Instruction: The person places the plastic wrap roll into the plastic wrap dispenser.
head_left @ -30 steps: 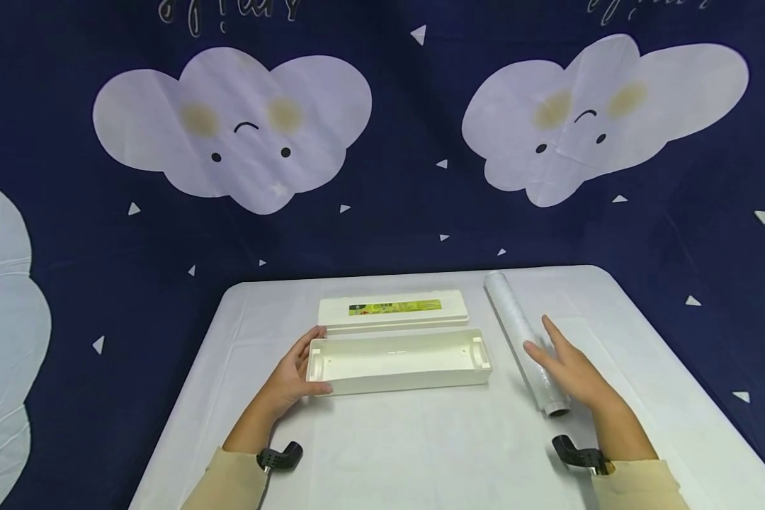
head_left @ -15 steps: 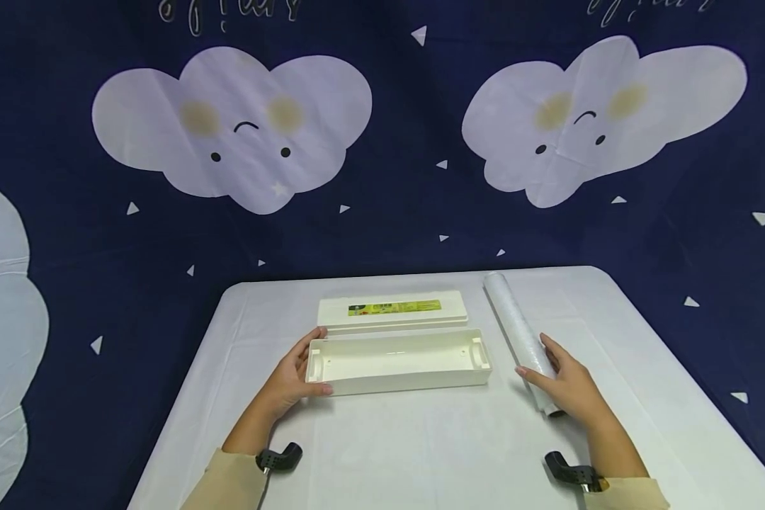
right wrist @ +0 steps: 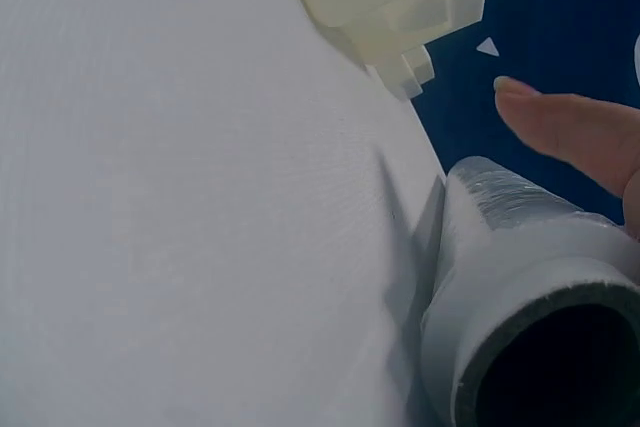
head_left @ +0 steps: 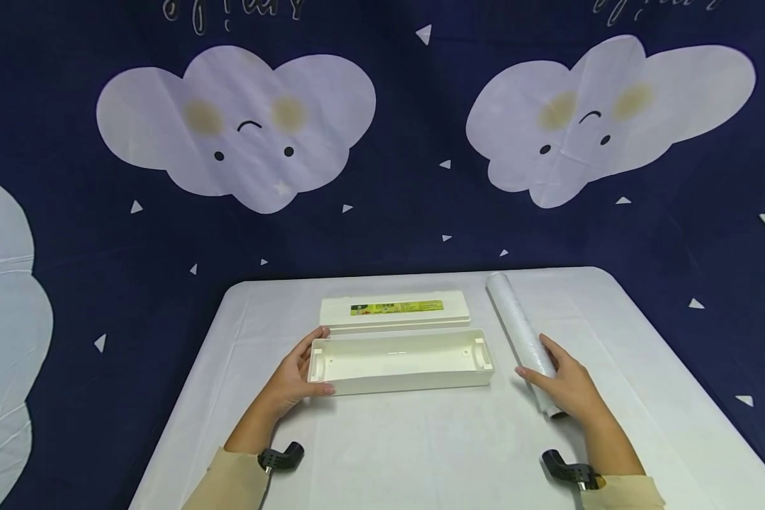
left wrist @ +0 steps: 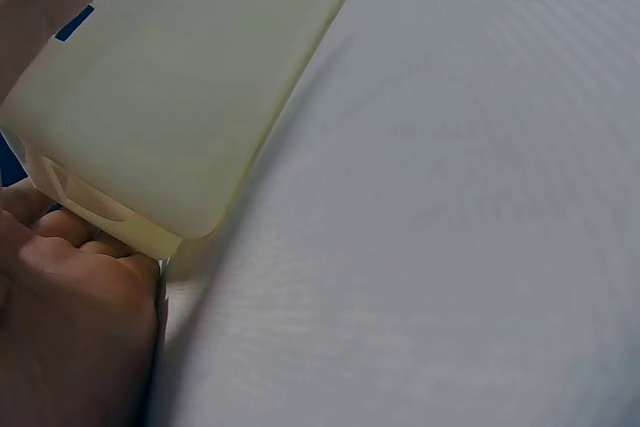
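Note:
My left hand (head_left: 288,379) grips the left end of a long, open-topped cream plastic box (head_left: 401,383), with the thumb on its near wall and the fingers at its far corner. In the left wrist view, the box (left wrist: 220,77) has its near side tilted up a little from the cloth. A roll of cling film (head_left: 515,319) lies slanted on the table to the right. My right hand (head_left: 574,389) straddles its near half. In the right wrist view, the straight thumb (right wrist: 570,132) hovers above the roll (right wrist: 510,197), with a gap between them.
The box's lid (head_left: 395,319), with a yellow-green label, lies behind the box. A white cloth covers the table (head_left: 421,453). Behind its far edge hangs a navy curtain (head_left: 414,234) with cloud prints. Both wrists carry a black camera mount (head_left: 282,457).
My right hand has come down and nearer to me, from beside the cling film roll to straddling it. The left hand, box, lid and roll have stayed in place.

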Demonstrator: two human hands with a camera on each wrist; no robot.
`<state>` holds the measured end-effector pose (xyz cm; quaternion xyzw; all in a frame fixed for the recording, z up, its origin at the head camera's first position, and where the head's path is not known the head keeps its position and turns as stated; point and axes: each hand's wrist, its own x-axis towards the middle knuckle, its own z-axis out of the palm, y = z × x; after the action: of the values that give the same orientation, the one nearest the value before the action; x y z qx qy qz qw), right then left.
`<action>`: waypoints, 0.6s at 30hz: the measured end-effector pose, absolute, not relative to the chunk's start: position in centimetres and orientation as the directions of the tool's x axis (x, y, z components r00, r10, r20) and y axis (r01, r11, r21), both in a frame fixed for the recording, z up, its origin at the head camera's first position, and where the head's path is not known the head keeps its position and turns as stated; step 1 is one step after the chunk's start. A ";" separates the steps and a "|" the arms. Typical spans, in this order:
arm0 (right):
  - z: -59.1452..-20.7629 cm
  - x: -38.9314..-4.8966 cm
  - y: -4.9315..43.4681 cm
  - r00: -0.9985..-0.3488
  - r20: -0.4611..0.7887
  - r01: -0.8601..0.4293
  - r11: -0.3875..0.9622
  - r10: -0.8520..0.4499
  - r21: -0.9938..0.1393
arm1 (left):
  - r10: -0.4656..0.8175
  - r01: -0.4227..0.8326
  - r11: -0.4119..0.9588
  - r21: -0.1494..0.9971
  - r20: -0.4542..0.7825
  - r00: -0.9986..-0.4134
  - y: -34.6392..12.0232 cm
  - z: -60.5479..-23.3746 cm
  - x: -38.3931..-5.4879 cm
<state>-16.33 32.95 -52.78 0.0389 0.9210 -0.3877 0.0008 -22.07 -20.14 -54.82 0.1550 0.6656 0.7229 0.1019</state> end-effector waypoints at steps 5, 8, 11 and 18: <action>-52.5 -16.3 32.8 -0.998 -0.036 0.068 0.714 0.060 -0.697 | 0.359 0.063 -0.092 0.994 0.092 -0.929 -20.2 -54.9 -22.1; -52.3 -16.4 32.8 -0.998 -0.030 0.057 0.720 0.050 -0.692 | 0.359 0.063 -0.098 0.993 0.094 -0.929 -20.1 -54.9 -22.1; -52.3 -16.5 32.9 -0.999 -0.029 0.052 0.722 0.044 -0.690 | 0.359 0.065 -0.104 0.993 0.098 -0.928 -20.1 -54.9 -22.1; -52.3 -16.4 32.9 -0.999 -0.026 0.053 0.714 0.048 -0.699 | 0.358 0.064 -0.094 0.994 0.094 -0.929 -20.2 -55.0 -22.1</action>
<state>-16.39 32.92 -52.26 0.0272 0.9256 -0.3775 0.0029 -22.05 -20.17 -55.01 0.1584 0.6655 0.7223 0.1016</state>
